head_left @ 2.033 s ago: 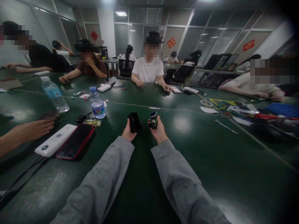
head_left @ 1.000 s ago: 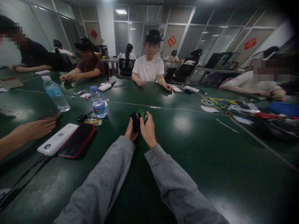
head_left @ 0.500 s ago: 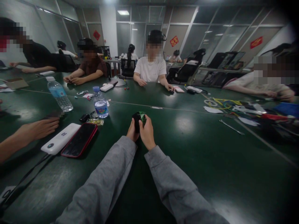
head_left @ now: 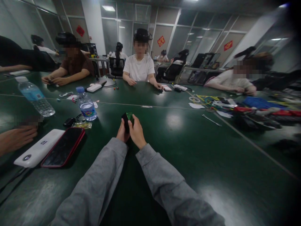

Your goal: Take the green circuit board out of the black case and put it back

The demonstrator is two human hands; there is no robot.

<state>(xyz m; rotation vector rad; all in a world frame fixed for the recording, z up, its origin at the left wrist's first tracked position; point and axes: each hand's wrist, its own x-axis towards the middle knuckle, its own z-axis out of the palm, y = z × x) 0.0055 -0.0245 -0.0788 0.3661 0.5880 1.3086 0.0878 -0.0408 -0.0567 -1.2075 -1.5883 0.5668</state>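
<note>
In front of me, above the green table, my left hand (head_left: 121, 132) is closed around a small black case (head_left: 126, 123). A green circuit board (head_left: 129, 117) stands against the right side of the case. My right hand (head_left: 137, 132) grips this board, thumb on the near side and fingers behind. Both hands are close together, and the palms hide the lower parts of the case and board. Whether the board sits inside the case or only touches it, I cannot tell.
To the left lie a red-edged phone (head_left: 64, 147), a white power bank (head_left: 39, 149) and another person's hand (head_left: 18, 138). Two water bottles stand there, one nearer (head_left: 87, 105). A wrench (head_left: 211, 120) and tangled cables (head_left: 211, 100) lie right. Other people sit around the table.
The view has swung to the right, so everything appears further left. The circuit board has turned in my right hand and shows more of its face beside the case.
</note>
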